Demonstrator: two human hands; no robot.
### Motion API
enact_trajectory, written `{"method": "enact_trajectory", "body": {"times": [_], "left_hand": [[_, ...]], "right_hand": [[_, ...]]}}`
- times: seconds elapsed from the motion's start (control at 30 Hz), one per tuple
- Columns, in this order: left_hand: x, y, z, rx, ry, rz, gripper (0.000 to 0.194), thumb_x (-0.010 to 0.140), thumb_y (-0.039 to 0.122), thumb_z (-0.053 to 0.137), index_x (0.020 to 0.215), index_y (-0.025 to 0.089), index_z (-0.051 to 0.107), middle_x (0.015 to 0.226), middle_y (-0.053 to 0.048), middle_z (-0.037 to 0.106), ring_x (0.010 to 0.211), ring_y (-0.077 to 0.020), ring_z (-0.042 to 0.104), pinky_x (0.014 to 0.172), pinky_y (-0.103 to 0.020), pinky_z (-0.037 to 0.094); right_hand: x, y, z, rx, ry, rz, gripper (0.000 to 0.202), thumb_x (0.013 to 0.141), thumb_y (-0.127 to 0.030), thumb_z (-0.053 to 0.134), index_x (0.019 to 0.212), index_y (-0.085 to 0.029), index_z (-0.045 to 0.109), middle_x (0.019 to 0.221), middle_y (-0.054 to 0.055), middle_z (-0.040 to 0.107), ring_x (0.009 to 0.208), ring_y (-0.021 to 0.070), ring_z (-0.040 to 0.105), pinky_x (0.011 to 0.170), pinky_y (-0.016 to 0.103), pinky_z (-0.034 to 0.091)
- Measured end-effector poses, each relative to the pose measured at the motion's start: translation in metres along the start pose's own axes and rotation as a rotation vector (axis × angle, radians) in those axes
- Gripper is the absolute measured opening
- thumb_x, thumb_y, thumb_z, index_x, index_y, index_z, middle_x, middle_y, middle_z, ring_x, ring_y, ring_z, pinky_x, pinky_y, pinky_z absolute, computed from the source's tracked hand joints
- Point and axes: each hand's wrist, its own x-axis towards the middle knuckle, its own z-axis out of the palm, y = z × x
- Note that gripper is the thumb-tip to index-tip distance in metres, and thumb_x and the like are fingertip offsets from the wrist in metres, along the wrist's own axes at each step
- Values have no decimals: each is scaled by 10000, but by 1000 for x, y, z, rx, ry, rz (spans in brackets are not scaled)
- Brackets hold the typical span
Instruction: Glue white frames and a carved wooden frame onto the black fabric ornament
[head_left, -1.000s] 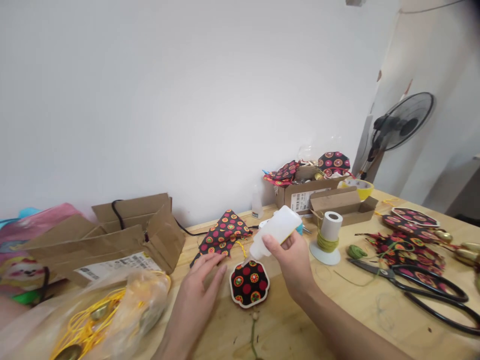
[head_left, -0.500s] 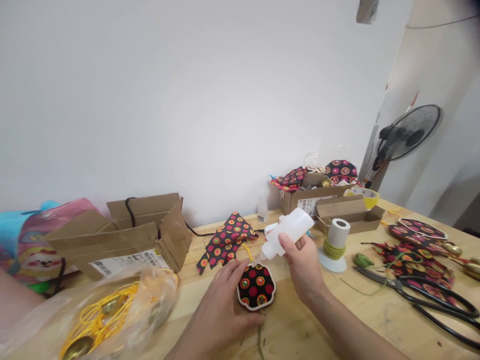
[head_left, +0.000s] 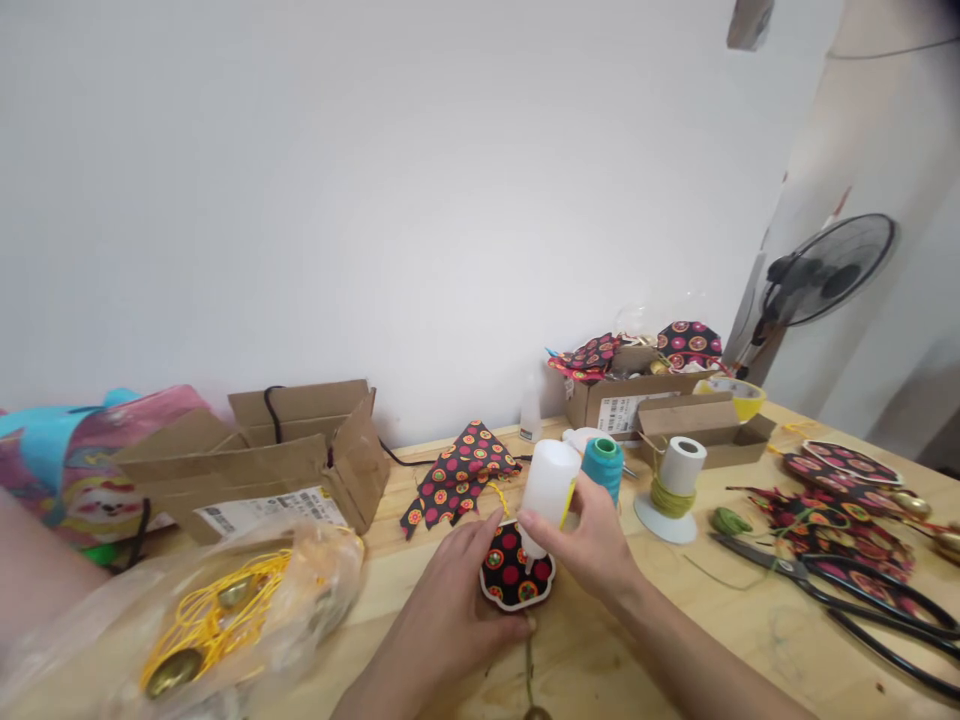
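Bottle [head_left: 550, 482] gripped, right hand [head_left: 598, 545]; left hand [head_left: 454, 592] cupping patch [head_left: 511, 574].

Left box label [head_left: 274, 507]: printed lines we cannot read.
Far right box label [head_left: 617, 414]: print too small for us.
Small bottle label [head_left: 526, 434]: also illegible.

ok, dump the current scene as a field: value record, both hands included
left hand: curved around the left side of the scalloped fabric-covered piece
right hand: grips the white squeeze bottle
bottle pose: tilted, nozzle down over the piece; contact unclear
behind piece: patterned fabric scrap, blue thread cone
far right: black-handled scissors
far left: translucent plastic bag with yellow cords; open cardboard box
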Motion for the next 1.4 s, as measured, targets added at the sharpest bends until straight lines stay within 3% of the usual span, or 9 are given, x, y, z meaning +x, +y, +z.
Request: {"method": "enact_trajectory", "body": {"times": [0.3, 0.6, 0.93, 1.13, 1.27, 1.4], "left_hand": [[-3, -10, 4, -16, 26, 27, 852, 607, 404, 702, 1329, 236, 281, 1350, -92, 394, 1217, -255, 342, 1025, -430, 280], [-2, -4, -1, -48, 3, 14, 822, 620, 413, 690, 1317, 221, 298, 1321, -97, 420, 1196, -260, 361, 1011, -420, 290], [-3, -3, -1, -81, 22, 35, 797, 592, 363, 718, 1287, 249, 344, 1273, -76, 467, 1162, -262, 397, 981, -415, 323], [-3, -5, 0, -56, 19, 8, 794, 613, 378, 698, 1296, 217, 326, 1310, -97, 429, 1188, -265, 370, 1004, -426, 294], [-3, -4, 0, -68, 35, 54, 746, 608, 360, 703, 1265, 256, 365, 1250, -67, 480, 1140, -254, 416, 969, -411, 336], [-2, -4, 0, -76, 43, 45, 767, 602, 382, 703, 1274, 252, 358, 1255, -77, 475, 1146, -264, 408, 972, -425, 328]], "right_hand": [[-2, 7, 0, -10, -127, -117, 273, 667, -399, 642, 742, -172, 510, 639, -13, 534, 572, 131, 497, 506, 227, 423], [-6, 11, 2, 40, -195, -147, 219, 668, -340, 666, 737, -175, 540, 645, -35, 553, 576, 118, 498, 518, 205, 391], [-7, 10, 3, 51, -234, -173, 217, 671, -332, 679, 759, -183, 548, 676, -34, 558, 595, 118, 498, 532, 200, 398], [-6, 8, 1, 18, -152, -195, 220, 667, -349, 672, 712, -182, 535, 628, -37, 526, 566, 119, 481, 517, 213, 392], [-6, 7, 1, 24, -217, -210, 210, 667, -340, 676, 713, -180, 548, 648, -31, 555, 571, 119, 500, 519, 207, 400], [-7, 7, 0, -25, -193, -212, 216, 668, -355, 674, 725, -182, 558, 652, -27, 571, 579, 128, 515, 528, 214, 413]]}}
